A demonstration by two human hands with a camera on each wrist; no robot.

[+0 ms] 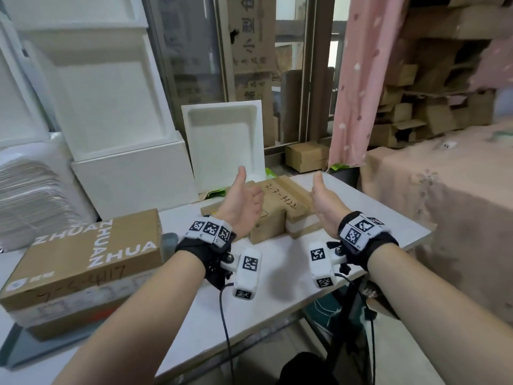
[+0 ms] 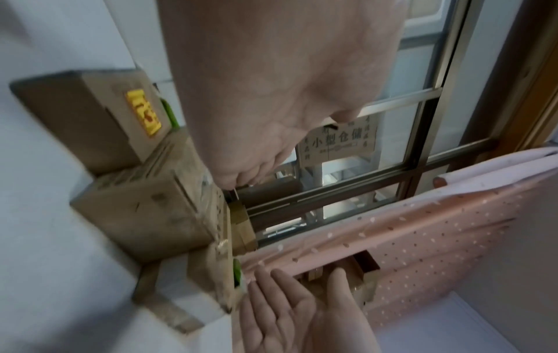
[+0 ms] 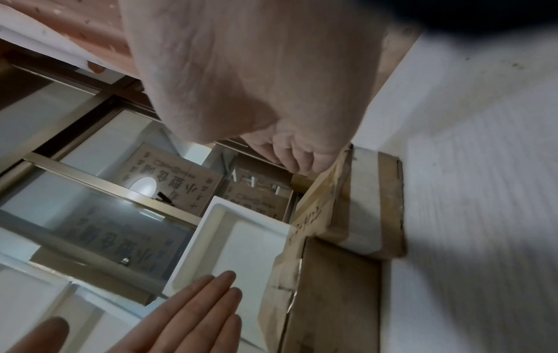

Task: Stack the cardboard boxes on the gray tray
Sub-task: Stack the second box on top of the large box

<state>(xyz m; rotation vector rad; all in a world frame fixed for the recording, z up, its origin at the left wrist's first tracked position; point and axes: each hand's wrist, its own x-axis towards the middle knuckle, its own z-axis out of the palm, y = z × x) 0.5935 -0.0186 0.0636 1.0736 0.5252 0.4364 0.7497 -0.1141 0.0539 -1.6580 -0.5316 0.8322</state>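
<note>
A flat cardboard box (image 1: 283,195) with handwritten numbers lies on smaller boxes (image 1: 268,229) at the far middle of the white table (image 1: 277,287). My left hand (image 1: 245,200) and right hand (image 1: 323,200) flank it with palms facing, fingers straight and thumbs up, holding nothing. Whether they touch it I cannot tell. The right wrist view shows the right fingertips (image 3: 299,160) at the box's edge (image 3: 314,215) and the left hand (image 3: 187,315) opposite. On the gray tray (image 1: 16,354) at near left, a printed box (image 1: 83,254) tops a taped box (image 1: 69,304).
White foam boxes (image 1: 111,107) pile up at the left and back, and a foam lid (image 1: 224,143) leans behind the boxes. A pink curtain (image 1: 358,79) and a pink-covered surface (image 1: 444,195) stand at the right. The table's near edge runs below my wrists.
</note>
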